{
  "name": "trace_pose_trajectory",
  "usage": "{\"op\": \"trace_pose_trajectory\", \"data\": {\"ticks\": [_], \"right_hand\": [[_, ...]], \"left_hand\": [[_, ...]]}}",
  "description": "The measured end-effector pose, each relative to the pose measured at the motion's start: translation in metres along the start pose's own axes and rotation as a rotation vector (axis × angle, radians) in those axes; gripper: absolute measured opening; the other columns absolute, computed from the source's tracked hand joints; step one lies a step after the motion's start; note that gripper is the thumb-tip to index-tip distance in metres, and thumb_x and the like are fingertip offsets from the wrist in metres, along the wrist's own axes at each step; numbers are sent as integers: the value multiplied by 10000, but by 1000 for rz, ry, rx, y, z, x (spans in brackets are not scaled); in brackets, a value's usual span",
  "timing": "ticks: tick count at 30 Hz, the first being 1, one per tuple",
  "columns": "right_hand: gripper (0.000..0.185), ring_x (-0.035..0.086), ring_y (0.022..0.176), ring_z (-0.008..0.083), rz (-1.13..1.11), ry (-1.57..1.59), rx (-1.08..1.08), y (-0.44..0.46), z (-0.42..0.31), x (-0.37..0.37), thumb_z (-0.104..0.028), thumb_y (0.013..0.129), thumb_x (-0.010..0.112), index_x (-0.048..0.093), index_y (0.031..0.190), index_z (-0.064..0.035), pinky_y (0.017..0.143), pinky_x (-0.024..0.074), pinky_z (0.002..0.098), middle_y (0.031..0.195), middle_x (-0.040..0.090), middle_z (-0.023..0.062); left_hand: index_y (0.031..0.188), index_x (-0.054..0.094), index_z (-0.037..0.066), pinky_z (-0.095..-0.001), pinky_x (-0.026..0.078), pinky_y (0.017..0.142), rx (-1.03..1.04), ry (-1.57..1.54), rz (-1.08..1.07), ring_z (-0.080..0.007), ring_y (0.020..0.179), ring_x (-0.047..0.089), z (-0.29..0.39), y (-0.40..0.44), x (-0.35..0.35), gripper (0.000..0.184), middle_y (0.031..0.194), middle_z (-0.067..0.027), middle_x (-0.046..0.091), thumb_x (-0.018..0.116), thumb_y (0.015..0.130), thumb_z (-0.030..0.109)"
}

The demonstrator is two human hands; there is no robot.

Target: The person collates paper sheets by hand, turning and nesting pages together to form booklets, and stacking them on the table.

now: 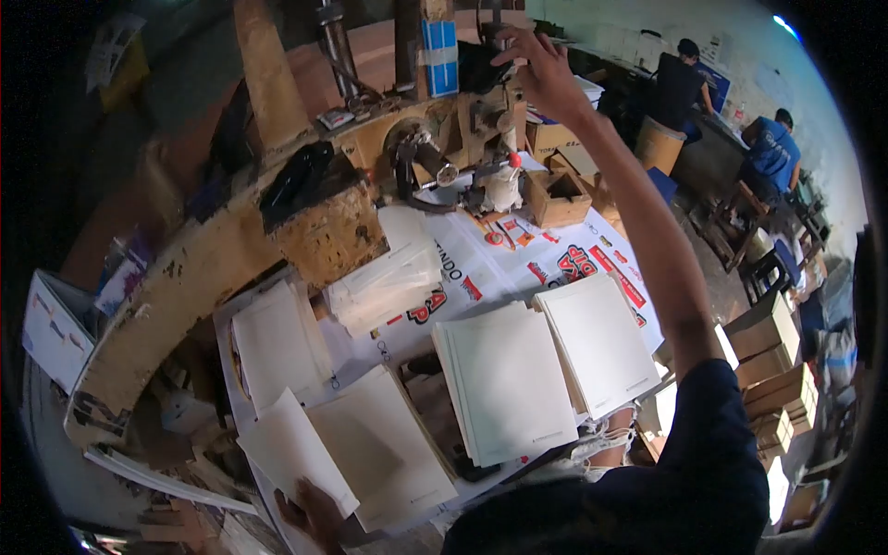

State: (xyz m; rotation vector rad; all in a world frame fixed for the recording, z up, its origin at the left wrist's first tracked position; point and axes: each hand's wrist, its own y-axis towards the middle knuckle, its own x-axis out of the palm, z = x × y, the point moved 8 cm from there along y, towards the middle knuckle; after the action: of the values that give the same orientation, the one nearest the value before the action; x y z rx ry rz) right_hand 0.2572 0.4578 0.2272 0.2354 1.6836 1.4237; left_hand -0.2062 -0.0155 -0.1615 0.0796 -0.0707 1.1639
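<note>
Dark sleeve (708,435) nearest; loose sheet (298,449) runs lengthwise away from nearer left hand (319,514), pinch indeterminable; right hand (546,74) high, apart, fingers loosely spread.

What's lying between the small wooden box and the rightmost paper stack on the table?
In the head view, only the printed cover sheet, with red and black lettering, lies between the wooden box and the paper stack.

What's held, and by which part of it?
Left grip holds white paper by its near edge. Right grip, raised: can't tell.
</note>
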Motion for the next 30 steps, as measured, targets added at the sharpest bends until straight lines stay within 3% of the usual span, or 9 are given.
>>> {"op": "trace_pose_trajectory", "data": {"ticks": [2,4,7,9,14,16,20,24,30], "right_hand": [[579,425,1279,251,-19,-62,-175,0,-4,10,57,762,459,439,1298,-159,962,294,467,1246,590,-12],[689,403,1298,240,-71,-225,-222,0,-4,20,89,726,467,376,1360,-165,992,271,437,1241,586,-10],[519,470,1255,239,-147,-335,-202,12,-20,18,38,809,500,479,1305,-115,956,341,419,1226,606,23],[681,303,1363,360,-335,-286,1,17,-15,25,16,796,534,284,1428,-34,1103,265,493,1417,426,185],[782,276,1358,372,-317,-159,131,23,-8,16,36,762,539,208,1465,-54,1123,192,527,1400,454,123],[795,279,1356,367,-288,-41,88,24,2,10,52,774,526,184,1481,-70,1130,181,514,1377,472,131],[630,462,1234,312,-131,315,-292,41,6,19,-2,927,434,165,1492,-70,1029,363,437,1286,526,124],[511,611,957,251,-322,292,202,48,23,24,-36,952,430,287,1442,-20,852,478,357,1065,636,121],[474,624,952,243,-436,188,145,56,29,36,-86,961,426,336,1419,0,864,475,356,1102,649,133]], "left_hand": [[1199,491,-62,-362,516,756,196,152,165,-212,909,589,12,-4,-5,439,1052,-189,615,657,918,231],[1193,477,-57,-339,500,693,196,239,-68,-196,879,569,-8,18,-23,425,1034,-192,612,673,908,191],[1183,482,-45,-306,468,624,101,20,-23,-184,808,553,8,5,-2,388,989,-183,612,669,908,155],[1178,483,-43,-302,466,621,97,70,-57,-182,809,553,11,8,-2,375,965,-170,616,664,910,146],[1149,505,-32,-298,458,616,95,56,91,-177,801,556,16,0,-5,343,906,-132,623,657,917,170],[1129,524,-21,-303,459,630,117,172,-101,-176,807,561,3,15,-7,345,918,-125,627,655,922,222],[1107,542,-15,-302,452,644,172,260,-141,-172,800,561,19,13,1,345,920,-126,627,651,924,256],[1064,546,-14,-299,446,657,150,202,-149,-158,788,551,2,22,-8,313,886,-102,615,652,923,244],[1040,542,-10,-298,443,667,155,236,-116,-154,782,546,6,17,-5,293,863,-88,603,656,920,231]]}}
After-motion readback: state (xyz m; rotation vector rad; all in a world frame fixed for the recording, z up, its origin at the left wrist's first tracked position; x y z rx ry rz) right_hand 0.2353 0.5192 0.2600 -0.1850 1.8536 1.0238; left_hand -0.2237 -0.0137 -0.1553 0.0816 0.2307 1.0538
